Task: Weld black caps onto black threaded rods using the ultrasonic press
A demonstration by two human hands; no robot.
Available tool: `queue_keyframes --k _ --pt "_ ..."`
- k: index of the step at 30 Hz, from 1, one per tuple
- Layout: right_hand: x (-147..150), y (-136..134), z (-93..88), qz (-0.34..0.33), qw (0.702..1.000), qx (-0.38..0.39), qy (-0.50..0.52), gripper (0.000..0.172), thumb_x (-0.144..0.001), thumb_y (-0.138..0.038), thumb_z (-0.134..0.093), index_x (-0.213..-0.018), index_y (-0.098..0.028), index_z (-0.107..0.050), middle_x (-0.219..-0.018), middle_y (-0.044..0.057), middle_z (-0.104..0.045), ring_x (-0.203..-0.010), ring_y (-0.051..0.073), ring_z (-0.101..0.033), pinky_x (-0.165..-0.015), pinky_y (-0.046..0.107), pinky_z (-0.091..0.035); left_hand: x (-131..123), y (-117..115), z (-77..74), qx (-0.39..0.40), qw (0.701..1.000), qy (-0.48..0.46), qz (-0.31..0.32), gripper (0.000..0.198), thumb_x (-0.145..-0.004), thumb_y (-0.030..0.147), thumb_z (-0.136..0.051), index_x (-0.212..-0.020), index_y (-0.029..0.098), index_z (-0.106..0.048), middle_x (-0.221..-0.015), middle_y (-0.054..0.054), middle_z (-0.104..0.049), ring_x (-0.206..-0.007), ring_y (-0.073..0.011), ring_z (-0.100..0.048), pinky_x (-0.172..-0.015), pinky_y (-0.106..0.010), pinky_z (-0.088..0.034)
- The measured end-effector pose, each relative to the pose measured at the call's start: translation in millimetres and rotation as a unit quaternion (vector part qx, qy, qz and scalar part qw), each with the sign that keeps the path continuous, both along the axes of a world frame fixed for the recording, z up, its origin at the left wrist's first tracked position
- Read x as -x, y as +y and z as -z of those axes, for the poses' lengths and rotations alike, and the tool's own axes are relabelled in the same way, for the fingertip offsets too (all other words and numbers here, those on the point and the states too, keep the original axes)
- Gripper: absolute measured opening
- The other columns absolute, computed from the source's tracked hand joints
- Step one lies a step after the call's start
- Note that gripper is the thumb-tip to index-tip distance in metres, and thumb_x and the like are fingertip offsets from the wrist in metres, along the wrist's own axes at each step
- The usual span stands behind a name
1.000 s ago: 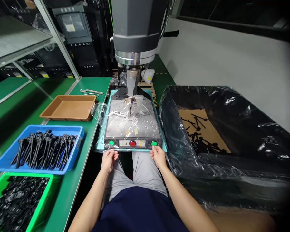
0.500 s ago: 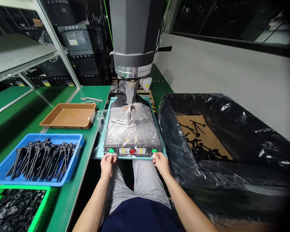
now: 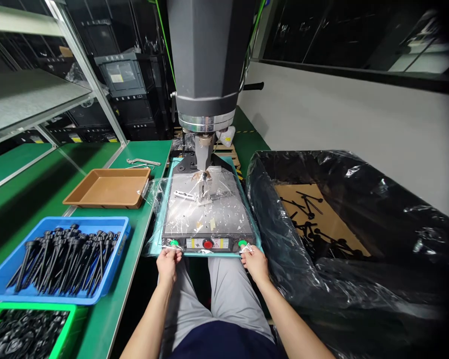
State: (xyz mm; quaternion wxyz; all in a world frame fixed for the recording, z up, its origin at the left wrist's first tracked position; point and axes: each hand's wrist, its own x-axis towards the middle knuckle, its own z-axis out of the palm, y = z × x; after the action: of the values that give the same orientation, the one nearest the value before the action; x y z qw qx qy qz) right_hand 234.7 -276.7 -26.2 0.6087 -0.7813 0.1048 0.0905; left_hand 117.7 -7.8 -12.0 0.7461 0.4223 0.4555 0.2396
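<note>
My left hand (image 3: 169, 260) is closed at the front edge of the machine base, its fingertips pinching the clear plastic sheet (image 3: 183, 222) just below the left green button (image 3: 174, 243). My right hand (image 3: 255, 262) pinches the same sheet below the right green button (image 3: 242, 243). The plastic lies over the flat metal base plate (image 3: 224, 219) and the control strip, where a red button (image 3: 208, 244) sits in the middle. Above stands the machine's large grey head (image 3: 207, 60). Its metal tool (image 3: 203, 154) points down at a small fixture (image 3: 204, 192), partly blurred by the plastic.
Left, a green bench carries a brown tray (image 3: 107, 203), a blue bin (image 3: 112, 279) of black bolt-like stems, a green bin (image 3: 75, 324) of small black parts and a wrench (image 3: 144, 162). Right stands a large box (image 3: 359, 289) lined with plastic, black stems on cardboard inside.
The whole view has shifted slightly, so things sit lower in the picture. Both hands keep their places at the front edge of the base.
</note>
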Motion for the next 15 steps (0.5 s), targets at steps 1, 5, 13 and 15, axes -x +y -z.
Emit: queue_keyframes --k 1,5,13,15 --pt "-0.2 0.8 0.3 0.003 1.0 -0.007 0.004 0.046 -0.064 -0.063 -0.065 -0.07 -0.018 -0.055 -0.053 -0.001 -0.057 -0.04 0.012 -0.052 -0.03 0.02 -0.037 0.0 0.7 -0.5 0.0 1.0 0.003 0.003 0.021 -0.064 0.016 -0.078 -0.07 0.013 -0.059 -0.061 -0.003 -0.067 -0.054 -0.0132 -0.065 -0.049 -0.02 -0.052" --pt "0.9 1.2 -0.6 0.008 0.999 -0.039 0.015 0.053 -0.06 -0.069 -0.067 -0.066 -0.019 -0.051 -0.049 -0.003 -0.052 -0.037 0.011 -0.048 -0.03 0.019 -0.035 2.8 3.4 -2.5 -0.002 1.0 -0.002 0.022 0.02 -0.064 0.018 -0.078 -0.07 0.013 -0.06 -0.062 -0.003 -0.068 -0.053 -0.0118 -0.064 -0.049 -0.019 -0.051" --pt "9.8 -2.9 -12.2 0.009 0.995 -0.099 0.004 0.055 -0.06 -0.067 -0.071 -0.077 -0.018 -0.054 -0.051 -0.005 -0.049 -0.041 0.01 -0.047 -0.033 0.018 -0.036 17.6 5.4 -0.6 -0.005 0.997 -0.047 0.063 0.024 -0.065 0.025 -0.08 -0.078 0.014 -0.062 -0.068 -0.002 -0.068 -0.057 -0.0099 -0.063 -0.052 -0.017 -0.05" --pt "11.2 -2.8 -13.9 0.0 0.993 -0.116 0.006 0.054 -0.061 -0.064 -0.072 -0.082 -0.018 -0.056 -0.053 -0.005 -0.051 -0.044 0.011 -0.048 -0.034 0.019 -0.036 19.9 4.7 -0.2 -0.002 0.996 -0.057 0.066 0.026 -0.066 0.026 -0.08 -0.082 0.015 -0.062 -0.069 -0.001 -0.068 -0.058 -0.0092 -0.063 -0.052 -0.016 -0.05"
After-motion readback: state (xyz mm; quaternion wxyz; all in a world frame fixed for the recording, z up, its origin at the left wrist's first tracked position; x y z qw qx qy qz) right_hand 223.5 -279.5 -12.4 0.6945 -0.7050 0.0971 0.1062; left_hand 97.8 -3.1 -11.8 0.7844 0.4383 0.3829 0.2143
